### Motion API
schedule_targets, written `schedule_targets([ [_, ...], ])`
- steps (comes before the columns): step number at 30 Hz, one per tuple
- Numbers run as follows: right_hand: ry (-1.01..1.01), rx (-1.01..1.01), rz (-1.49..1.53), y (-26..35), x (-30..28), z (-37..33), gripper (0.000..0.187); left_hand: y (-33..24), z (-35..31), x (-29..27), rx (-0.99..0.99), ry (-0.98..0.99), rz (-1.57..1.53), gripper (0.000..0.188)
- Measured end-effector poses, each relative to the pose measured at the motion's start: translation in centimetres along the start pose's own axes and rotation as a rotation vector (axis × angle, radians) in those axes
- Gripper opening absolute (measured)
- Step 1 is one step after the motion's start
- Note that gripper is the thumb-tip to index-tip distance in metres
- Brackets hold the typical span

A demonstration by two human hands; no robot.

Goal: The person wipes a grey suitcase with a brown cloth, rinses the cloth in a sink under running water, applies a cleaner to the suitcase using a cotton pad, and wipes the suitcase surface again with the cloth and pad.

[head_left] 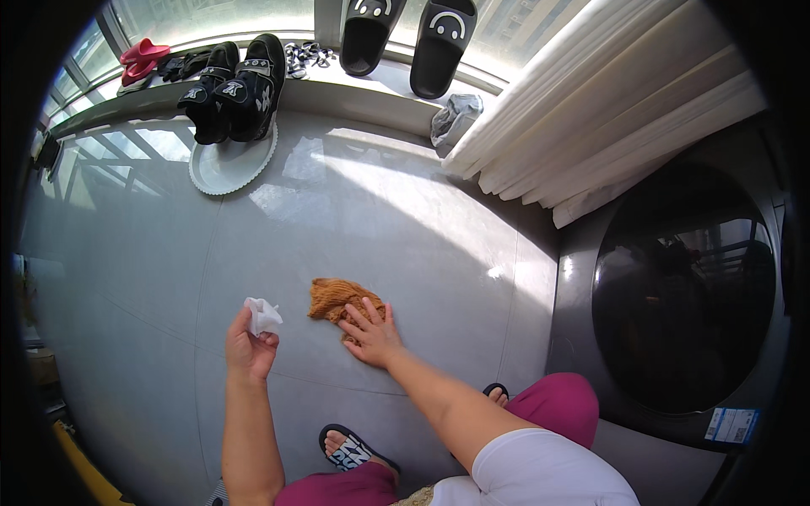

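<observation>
A bunched orange-brown cloth [336, 297] lies on the grey tiled floor in front of me. My right hand [371, 336] presses flat on its right part, fingers spread, and covers some of it. Raised a little to the left, my left hand [251, 344] pinches a crumpled white tissue [265, 315] between thumb and fingers. The tissue is clear of the cloth.
Black shoes [251, 88] lean over a white scalloped dish [215, 173] at the back. Black slides [440, 51] and red slippers [143, 57] rest on the window ledge. A grey bag [456, 120], white curtain [582, 110] and dark washing machine [683, 287] line the right.
</observation>
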State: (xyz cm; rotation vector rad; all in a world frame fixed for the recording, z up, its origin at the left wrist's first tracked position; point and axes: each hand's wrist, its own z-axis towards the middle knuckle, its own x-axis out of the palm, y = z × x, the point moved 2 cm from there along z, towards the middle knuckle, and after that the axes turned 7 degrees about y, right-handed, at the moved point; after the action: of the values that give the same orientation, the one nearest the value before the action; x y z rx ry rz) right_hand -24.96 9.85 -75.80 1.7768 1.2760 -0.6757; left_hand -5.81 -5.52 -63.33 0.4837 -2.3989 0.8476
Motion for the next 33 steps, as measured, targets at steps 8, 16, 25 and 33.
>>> schedule_targets([
  [8,-0.337,1.001,0.263,-23.5,-2.4,-12.2,0.06,4.0,0.7,6.5,-0.127,0.093,0.178,0.02],
  [16,-0.443,1.739,0.713,-15.2,-0.3,-11.3,0.052,4.8,0.0,7.6,-0.153,0.057,0.194,0.016],
  [25,-0.1,-0.135,0.563,2.7,-0.4,0.9,0.053,2.5,-0.6,12.1,-0.113,0.046,0.383,0.016],
  [33,-0.176,0.168,2.069,0.6,-20.9,-6.2,0.056,-0.7,-9.2,22.2,-0.083,0.021,0.292,0.017],
])
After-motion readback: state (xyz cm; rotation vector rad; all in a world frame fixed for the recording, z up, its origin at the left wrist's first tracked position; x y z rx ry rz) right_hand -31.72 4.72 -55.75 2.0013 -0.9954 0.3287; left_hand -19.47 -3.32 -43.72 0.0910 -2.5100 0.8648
